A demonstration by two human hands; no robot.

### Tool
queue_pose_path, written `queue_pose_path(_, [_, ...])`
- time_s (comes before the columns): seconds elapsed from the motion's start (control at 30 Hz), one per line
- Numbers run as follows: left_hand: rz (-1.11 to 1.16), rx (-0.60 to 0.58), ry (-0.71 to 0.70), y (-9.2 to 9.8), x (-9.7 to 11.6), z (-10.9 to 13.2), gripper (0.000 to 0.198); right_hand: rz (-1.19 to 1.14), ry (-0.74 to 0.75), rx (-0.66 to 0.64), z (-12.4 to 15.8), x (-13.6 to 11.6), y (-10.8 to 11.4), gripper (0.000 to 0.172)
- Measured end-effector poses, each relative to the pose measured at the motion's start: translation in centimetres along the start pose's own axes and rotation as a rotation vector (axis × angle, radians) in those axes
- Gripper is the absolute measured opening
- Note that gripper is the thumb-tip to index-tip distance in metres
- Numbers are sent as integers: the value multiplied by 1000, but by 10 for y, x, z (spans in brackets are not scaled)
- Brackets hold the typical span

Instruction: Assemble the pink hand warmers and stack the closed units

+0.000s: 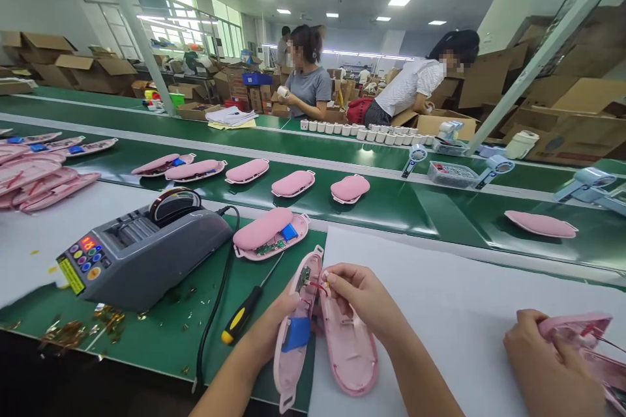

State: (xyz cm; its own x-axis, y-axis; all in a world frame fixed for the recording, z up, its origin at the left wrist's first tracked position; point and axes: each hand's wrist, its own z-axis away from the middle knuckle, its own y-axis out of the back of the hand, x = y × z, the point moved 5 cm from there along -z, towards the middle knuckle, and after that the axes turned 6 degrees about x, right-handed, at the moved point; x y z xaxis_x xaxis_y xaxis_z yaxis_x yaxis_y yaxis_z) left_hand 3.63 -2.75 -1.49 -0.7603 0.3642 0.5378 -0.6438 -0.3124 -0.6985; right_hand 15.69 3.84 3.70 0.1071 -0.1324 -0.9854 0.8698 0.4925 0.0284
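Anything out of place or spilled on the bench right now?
Yes: small gold scraps lie scattered on the green mat in front of the grey tape dispenser, like loose offcuts. Nothing else stands out.

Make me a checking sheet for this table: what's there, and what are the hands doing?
Surface: green mat, partly under a white sheet.
Job's things: open pink case with a blue battery inside; red wire near its top.
Clutter: grey tape dispenser, screwdriver, gold scraps, second opened case.
Grippers: left hand holds the open pink case; right hand pinches the red wire; a co-worker's hand holds another case.
Cables: black cord runs from the tape dispenser across the mat.
Surroundings: conveyor belt carrying pink cases; two people opposite; cardboard boxes.
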Motion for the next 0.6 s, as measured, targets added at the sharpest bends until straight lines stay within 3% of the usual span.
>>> queue_pose_path(0.1, [-50, -90, -84, -2, 2, 1, 78, 121, 23, -3, 4, -5, -6, 19])
queue_pose_path(0.23, [-182, -202, -175, -1, 3, 3, 79, 215, 6, -31, 5, -9, -13, 15])
queue_pose_path(0.43, [-277, -220, -215, 1, 1, 2, 85, 344, 11, -10, 1, -12, -14, 12])
queue_pose_path(0.6, [-392, -313, -306, -1, 2, 0, 86, 425, 26, -27, 0, -13, -16, 7])
